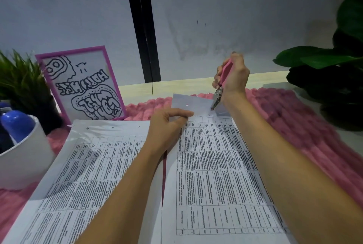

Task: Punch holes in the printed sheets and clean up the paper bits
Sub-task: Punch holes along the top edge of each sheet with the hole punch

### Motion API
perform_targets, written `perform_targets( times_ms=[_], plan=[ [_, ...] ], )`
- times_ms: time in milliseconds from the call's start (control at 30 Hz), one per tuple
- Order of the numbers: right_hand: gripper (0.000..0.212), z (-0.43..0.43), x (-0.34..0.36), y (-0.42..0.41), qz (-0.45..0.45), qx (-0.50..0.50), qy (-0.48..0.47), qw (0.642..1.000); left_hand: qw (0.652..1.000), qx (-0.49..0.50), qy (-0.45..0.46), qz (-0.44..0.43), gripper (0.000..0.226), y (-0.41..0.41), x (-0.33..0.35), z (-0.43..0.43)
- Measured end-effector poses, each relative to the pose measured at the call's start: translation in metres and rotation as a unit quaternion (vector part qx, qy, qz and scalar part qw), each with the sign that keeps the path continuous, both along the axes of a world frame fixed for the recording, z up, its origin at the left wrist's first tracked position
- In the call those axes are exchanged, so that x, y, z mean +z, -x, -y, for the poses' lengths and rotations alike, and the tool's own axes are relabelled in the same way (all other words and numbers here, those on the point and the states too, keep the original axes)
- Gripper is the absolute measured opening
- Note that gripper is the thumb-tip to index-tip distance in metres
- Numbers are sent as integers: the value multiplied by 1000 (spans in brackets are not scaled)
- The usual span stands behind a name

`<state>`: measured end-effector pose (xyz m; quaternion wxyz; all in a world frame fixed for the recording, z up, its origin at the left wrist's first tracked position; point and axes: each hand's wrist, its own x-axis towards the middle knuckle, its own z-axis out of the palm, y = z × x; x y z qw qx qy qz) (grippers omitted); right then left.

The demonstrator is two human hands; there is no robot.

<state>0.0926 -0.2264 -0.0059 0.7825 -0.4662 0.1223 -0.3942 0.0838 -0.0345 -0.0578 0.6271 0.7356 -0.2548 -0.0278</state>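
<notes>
Two printed sheets [216, 165]: left hand [167, 127] pinches one, right hand [234, 80] grasps one pink punch [225, 72].

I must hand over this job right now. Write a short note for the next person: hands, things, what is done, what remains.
Left hand pinches the lifted top edge of the right sheet.
Right hand grips the pink punch, its metal tip at that edge.
The left sheet lies flat on the pink mat, holes along its top.
Done: left sheet; one hole shows in the right sheet.
Left: more holes there, then gather the paper bits.
</notes>
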Motion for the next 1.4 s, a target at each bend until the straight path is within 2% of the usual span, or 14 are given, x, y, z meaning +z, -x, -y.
perform_targets(
  times_ms=[167, 300, 500, 633, 700, 767, 900, 933, 1100, 1233, 1400],
  plan=[
    [25, 1, -2, -1, 2, 1, 1, 1000, 999, -9, -14, -29, 30, 1, 0, 1],
    [38, 3, 3, 3, 0, 54, 26, 998, 999, 2, -19, -36, 29, 0, 0, 3],
    [41, 7, 3, 19, 2, 168, 44, 985, 1000, 16, -7, -18, 32, 3, 2, 4],
    [39, 11, 3, 25, 27, 155, 43, 987, 999, 15, 7, -36, 31, 5, 2, 4],
    [40, 10, 3, 24, 38, 140, 31, 989, 1000, 26, 8, -14, 31, 6, 3, 3],
    [45, 7, 4, 22, 49, 132, 13, 990, 999, 46, 19, 13, 37, 5, 2, 3],
    [44, 4, 8, 21, 56, 135, 19, 989, 990, 35, 108, -82, 69, 7, 6, 4],
    [42, 5, 9, 21, 58, 137, 23, 989, 988, 26, 114, -100, 71, 6, 8, 4],
    [40, 5, 13, 23, 63, 169, 32, 983, 981, -50, 101, -161, 21, 10, 19, 2],
    [44, 3, 18, 22, 39, 196, 69, 977, 983, -14, 113, -146, 11, 11, 16, 7],
    [38, 6, 14, 18, -4, 129, 186, 974, 987, 3, 109, -117, 15, 17, 15, 11]
  ],
)
